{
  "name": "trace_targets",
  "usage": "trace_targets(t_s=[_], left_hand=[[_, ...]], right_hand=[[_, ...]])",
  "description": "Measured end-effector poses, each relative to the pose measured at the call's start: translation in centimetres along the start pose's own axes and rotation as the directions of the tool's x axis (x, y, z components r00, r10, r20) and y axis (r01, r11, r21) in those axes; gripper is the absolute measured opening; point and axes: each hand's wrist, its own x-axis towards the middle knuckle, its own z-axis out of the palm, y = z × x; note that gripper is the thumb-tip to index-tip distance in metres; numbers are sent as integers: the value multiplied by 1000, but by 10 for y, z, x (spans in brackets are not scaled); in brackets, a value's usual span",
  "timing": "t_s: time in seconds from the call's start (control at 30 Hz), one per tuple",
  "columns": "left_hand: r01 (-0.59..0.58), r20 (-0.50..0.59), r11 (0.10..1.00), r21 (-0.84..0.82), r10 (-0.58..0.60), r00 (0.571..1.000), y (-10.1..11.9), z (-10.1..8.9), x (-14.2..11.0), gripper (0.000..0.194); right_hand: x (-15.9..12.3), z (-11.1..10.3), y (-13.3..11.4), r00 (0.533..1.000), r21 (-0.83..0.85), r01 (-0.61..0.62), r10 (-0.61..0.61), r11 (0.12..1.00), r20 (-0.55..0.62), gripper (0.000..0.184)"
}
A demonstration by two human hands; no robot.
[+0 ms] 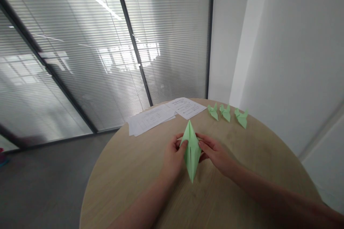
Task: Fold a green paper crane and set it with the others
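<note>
Between my two hands is a light green folded origami paper, a long diamond with a slit down its lower middle and points at top and bottom. My left hand pinches its left edge, thumb on the front face and fingers behind. On the right edge, my right hand grips it the same way, its thumb at the paper's side. The paper is held over the round wooden table. Its back side and some fingertips are hidden.
Three folded green paper figures, a left one, a middle one and a right one, stand at the table's far right. Printed sheets overlap near the far edge, beside another printed page. Glass partitions with blinds rise behind.
</note>
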Motion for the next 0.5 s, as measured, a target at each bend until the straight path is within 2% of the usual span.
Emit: trace_targets(t_s=[0.1,0.2,0.37,0.5], left_hand=[[-11,-16,1000,1,11,1000,-1,-2,2,66],[-15,-9,1000,5,15,1000,-2,-3,3,71],[34,83,999,8,-34,996,-4,-5,4,50],[-7,36,995,99,4,999,-6,-9,5,43]], right_hand=[[-2,1,-3,999,19,6,-7,1000,49,76],[-3,1,-3,999,37,14,-15,999,43,93],[-1,0,-1,998,-17,50,-50,999,25,97],[0,0,-1,997,-54,75,-73,996,40,95]])
